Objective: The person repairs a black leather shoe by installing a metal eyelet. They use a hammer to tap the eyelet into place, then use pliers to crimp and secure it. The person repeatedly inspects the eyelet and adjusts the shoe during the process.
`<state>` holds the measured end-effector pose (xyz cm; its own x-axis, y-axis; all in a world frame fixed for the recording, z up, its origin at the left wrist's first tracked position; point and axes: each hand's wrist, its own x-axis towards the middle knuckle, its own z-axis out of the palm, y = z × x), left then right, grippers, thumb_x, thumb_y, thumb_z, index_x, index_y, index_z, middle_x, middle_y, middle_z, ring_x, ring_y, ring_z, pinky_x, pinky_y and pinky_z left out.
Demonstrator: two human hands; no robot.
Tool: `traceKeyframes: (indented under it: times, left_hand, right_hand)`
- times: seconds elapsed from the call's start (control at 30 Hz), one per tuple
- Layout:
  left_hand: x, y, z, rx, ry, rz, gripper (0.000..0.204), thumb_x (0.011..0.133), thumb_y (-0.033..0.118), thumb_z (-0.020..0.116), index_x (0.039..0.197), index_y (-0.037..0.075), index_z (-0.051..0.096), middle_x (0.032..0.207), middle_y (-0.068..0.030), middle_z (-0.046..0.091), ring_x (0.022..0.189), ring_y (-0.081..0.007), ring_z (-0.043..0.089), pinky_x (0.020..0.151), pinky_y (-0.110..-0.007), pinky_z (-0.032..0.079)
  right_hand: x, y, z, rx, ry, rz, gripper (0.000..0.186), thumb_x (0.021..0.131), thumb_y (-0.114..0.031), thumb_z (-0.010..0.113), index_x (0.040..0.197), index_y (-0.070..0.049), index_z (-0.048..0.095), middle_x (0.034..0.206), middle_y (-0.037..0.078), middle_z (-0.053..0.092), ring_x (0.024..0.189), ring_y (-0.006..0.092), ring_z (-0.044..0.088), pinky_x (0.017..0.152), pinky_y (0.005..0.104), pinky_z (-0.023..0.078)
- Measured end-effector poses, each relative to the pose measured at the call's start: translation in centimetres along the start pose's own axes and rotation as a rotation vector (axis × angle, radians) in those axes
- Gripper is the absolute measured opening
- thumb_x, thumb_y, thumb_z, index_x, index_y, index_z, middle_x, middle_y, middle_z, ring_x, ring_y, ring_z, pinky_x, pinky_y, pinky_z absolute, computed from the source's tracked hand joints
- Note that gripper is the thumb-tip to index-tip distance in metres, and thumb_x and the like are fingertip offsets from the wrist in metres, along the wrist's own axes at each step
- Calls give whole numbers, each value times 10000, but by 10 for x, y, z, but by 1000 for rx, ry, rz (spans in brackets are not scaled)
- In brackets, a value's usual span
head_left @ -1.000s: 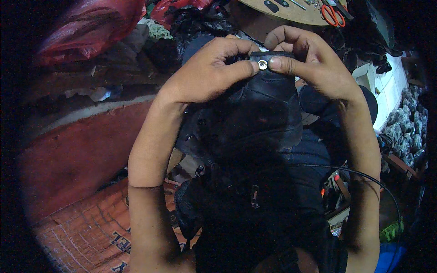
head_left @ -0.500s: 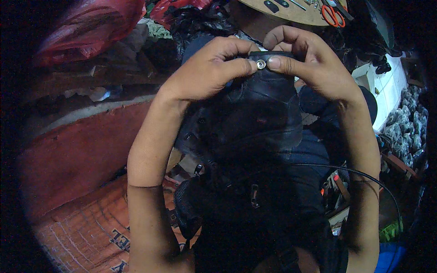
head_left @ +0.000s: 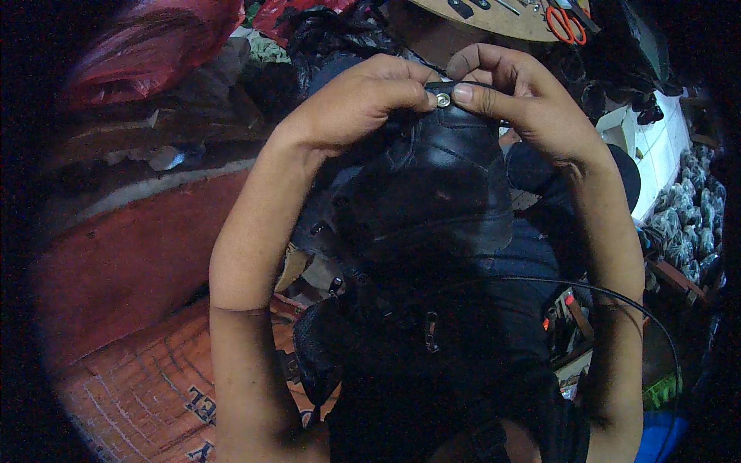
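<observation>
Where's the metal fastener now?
Head view, upper centre: the fastener is on the black piece, near its top edge, between the left hand and the right hand.

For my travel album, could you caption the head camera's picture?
Left hand and right hand pinch the edge of a black leather-like piece, one on each side of a round silver metal fastener.

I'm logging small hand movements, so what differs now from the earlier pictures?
The metal snap and top edge of the black leather-like piece shifted slightly up the picture, with the thumbs of the left hand and right hand. Nothing was let go or newly taken; both keep their grip beside the snap. The orange-handled scissors stay at the tan board's edge.
</observation>
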<state>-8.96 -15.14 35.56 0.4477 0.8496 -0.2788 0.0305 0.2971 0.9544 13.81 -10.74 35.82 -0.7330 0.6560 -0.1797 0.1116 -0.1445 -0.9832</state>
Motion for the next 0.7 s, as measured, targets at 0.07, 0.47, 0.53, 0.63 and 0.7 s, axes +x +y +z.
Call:
traceKeyframes:
  times: [0.07, 0.47, 0.53, 0.63, 0.7]
  left_hand:
    - [0, -1, 0, -15, 12, 0, 289, 873, 144, 612, 1060, -48, 720, 948, -42, 712, 871, -114, 600, 852, -259, 457]
    - [-1, -6, -2, 32, -35, 23, 294, 920, 161, 633, 1127, -37, 699, 960, -13, 699, 884, -87, 596, 845, -245, 464]
    - [-2, -5, -2, 98, -48, 35, 297, 922, 177, 638, 1126, -30, 700, 949, -11, 691, 880, -88, 587, 831, -248, 463]
    - [-3, -1, -4, 202, -43, 20, 311, 908, 190, 665, 1145, -8, 696, 1006, -17, 698, 940, -105, 605, 871, -257, 465]
    - [-4, 1, -3, 245, -39, 24, 321, 897, 195, 684, 1153, 1, 693, 1031, -19, 700, 968, -113, 613, 891, -261, 464]
  right_hand:
    - [0, 2, 0, 9, 5, -5, 284, 930, -256, 714, 1100, -47, 623, 893, -57, 634, 764, -2, 565, 605, 136, 424]
    - [-1, 0, -5, 36, -47, 20, 315, 925, -242, 721, 1134, -33, 612, 901, -42, 653, 792, 4, 576, 616, 148, 432]
    - [-3, -2, -6, 57, -43, 50, 327, 937, -179, 715, 1173, 12, 593, 910, -11, 673, 857, 46, 602, 776, 194, 472]
    - [-2, 1, -5, 58, -47, 16, 325, 935, -179, 720, 1168, 10, 595, 898, -16, 666, 851, 44, 597, 779, 195, 469]
    - [1, 5, -3, 17, -39, -20, 317, 914, -220, 730, 1130, -30, 597, 876, -50, 636, 803, -3, 558, 621, 140, 412]
